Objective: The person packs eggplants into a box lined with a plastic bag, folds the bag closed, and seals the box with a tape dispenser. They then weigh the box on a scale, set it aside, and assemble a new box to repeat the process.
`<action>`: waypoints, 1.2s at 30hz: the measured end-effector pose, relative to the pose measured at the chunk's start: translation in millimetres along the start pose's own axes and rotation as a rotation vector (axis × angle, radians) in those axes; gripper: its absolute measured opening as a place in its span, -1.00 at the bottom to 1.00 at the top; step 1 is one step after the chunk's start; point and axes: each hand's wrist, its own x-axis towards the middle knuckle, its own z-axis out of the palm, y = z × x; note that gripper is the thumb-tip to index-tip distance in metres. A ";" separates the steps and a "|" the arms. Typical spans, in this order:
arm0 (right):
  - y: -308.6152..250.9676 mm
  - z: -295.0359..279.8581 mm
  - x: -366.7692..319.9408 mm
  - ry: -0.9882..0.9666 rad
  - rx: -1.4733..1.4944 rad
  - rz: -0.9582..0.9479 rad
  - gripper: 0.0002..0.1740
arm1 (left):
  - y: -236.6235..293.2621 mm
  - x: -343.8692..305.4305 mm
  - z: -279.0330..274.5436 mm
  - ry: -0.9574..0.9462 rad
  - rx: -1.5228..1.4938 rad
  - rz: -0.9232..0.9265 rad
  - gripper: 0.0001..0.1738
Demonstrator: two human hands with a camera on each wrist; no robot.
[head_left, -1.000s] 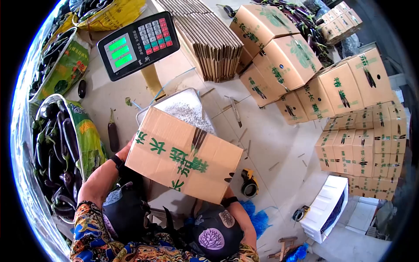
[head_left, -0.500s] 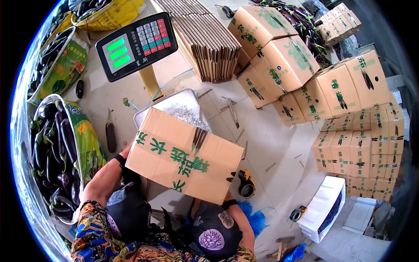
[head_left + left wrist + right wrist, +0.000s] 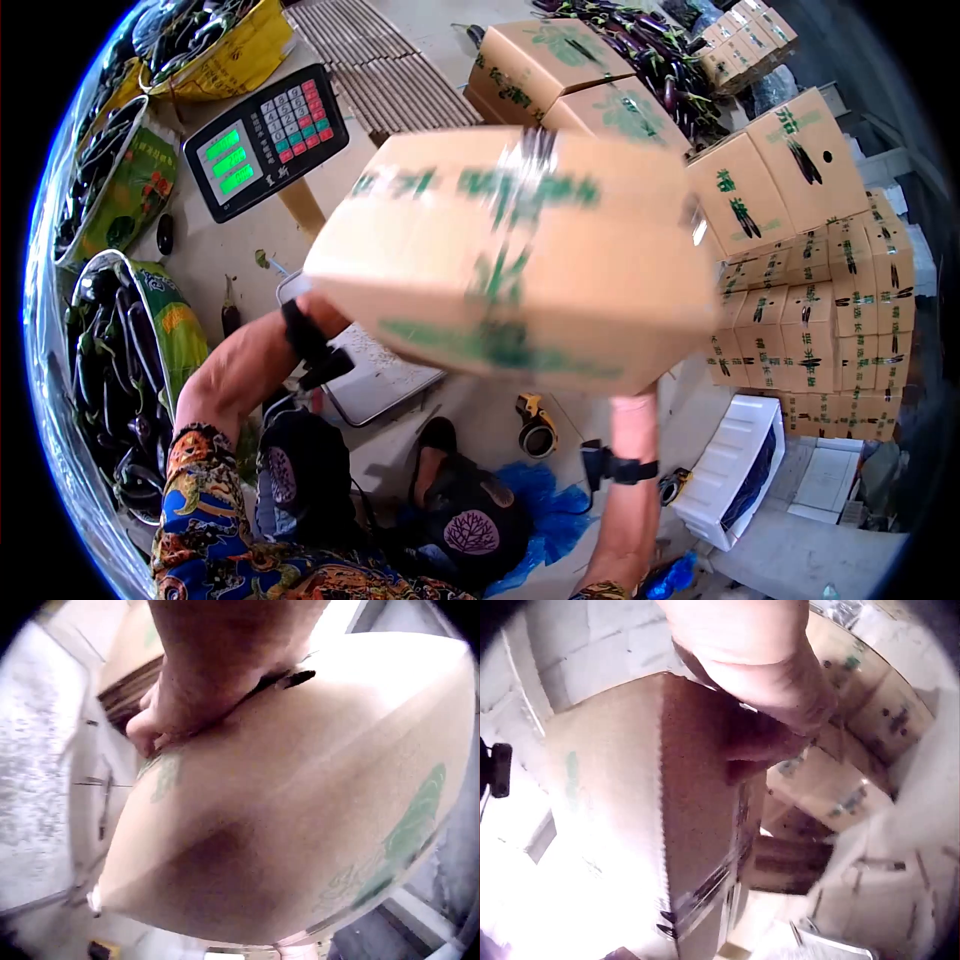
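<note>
Carton (image 3: pixel 520 260) taped shut, contents hidden; left hand (image 3: pixel 214 671) fingers and right hand (image 3: pixel 757 671) fingers grip it; sack (image 3: pixel 187 335) holds eggplants (image 3: pixel 100 370).

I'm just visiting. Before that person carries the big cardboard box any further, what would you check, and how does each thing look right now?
1. Grip of the left hand: its fingers curl over an edge of the box. Ok.
2. Grip of the right hand: it is on the box's other end, but how its fingers lie is unclear. Cannot tell.
3. Seal: the tape runs along the top seam and the flaps look closed, though blurred. Ok.
4. Clearance: the box is up off the scale platform. Ok.
5. Footing: a tape dispenser lies on the floor near the feet. Not ok.
6. Free spot on the stacked boxes: cannot tell.
</note>
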 end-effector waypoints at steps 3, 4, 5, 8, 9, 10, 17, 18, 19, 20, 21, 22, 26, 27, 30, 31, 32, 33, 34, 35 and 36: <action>-100.1 37.8 27.6 0.021 0.341 -0.157 -0.51 | 2.9 63.5 42.7 -0.127 0.014 0.065 -0.39; -118.9 52.7 36.0 -0.036 0.359 -0.261 -0.50 | 5.0 88.1 57.0 -0.164 0.017 0.091 -0.39; -129.0 59.8 46.6 -0.088 0.377 -0.365 -0.49 | 0.1 110.1 69.3 -0.134 0.009 0.086 -0.39; -134.9 97.1 71.1 -0.233 0.088 -0.443 -0.30 | -6.0 153.2 110.8 0.248 -0.032 -0.091 -0.27; -129.8 99.4 78.5 -0.203 0.024 -0.409 -0.30 | -10.3 165.3 120.6 0.259 -0.013 -0.129 -0.25; -123.7 99.3 83.7 -0.176 -0.043 -0.371 -0.29 | -15.8 177.4 121.2 0.271 0.002 -0.166 -0.22; -33.8 49.0 69.7 0.006 -0.265 -0.088 -0.47 | -4.3 204.9 142.3 0.252 0.252 0.322 -0.24; -12.5 37.0 67.0 0.019 -0.276 -0.058 -0.48 | -6.5 206.8 141.3 0.275 0.275 0.375 -0.23; 5.0 30.9 61.4 0.047 -0.253 0.005 -0.52 | -14.5 208.8 142.4 0.302 0.256 0.372 -0.13; 23.5 27.3 54.1 0.072 -0.237 0.078 -0.56 | -21.1 208.4 143.9 0.224 0.249 0.416 0.01; 41.8 25.3 48.2 0.094 -0.221 0.142 -0.58 | -24.2 205.1 151.2 0.153 0.299 0.492 0.05; 59.7 24.5 42.6 0.121 -0.204 0.200 -0.60 | -26.2 204.3 160.0 0.075 0.350 0.565 0.09; 106.0 33.5 22.4 0.034 -0.180 0.303 -0.58 | -35.3 221.5 169.1 0.069 0.584 0.419 0.18; 111.1 37.7 19.2 0.010 -0.198 0.302 -0.58 | -34.3 230.6 168.1 0.060 0.680 0.409 0.20; 132.3 36.7 7.3 -0.041 -0.236 0.338 -0.58 | -12.1 254.0 161.9 0.092 0.940 0.336 0.21; 140.1 32.9 1.4 -0.037 -0.226 0.373 -0.57 | -9.7 259.2 159.2 0.107 0.989 0.377 0.19; 148.1 29.3 -4.8 -0.037 -0.213 0.405 -0.56 | -8.5 263.0 156.0 0.105 1.012 0.373 0.18; 155.2 26.4 -12.5 -0.031 -0.246 0.450 -0.55 | -8.2 267.7 150.6 0.104 1.031 0.369 0.17; 169.9 19.4 -20.2 -0.034 -0.282 0.499 -0.53 | -8.0 271.0 148.6 0.102 1.045 0.362 0.16; 186.7 9.2 -29.2 -0.078 -0.310 0.478 -0.54 | -12.1 271.2 158.0 0.317 1.332 0.449 0.11; 202.0 -1.0 -39.5 -0.120 -0.336 0.460 -0.55 | -15.4 258.9 173.0 0.405 1.460 0.512 0.05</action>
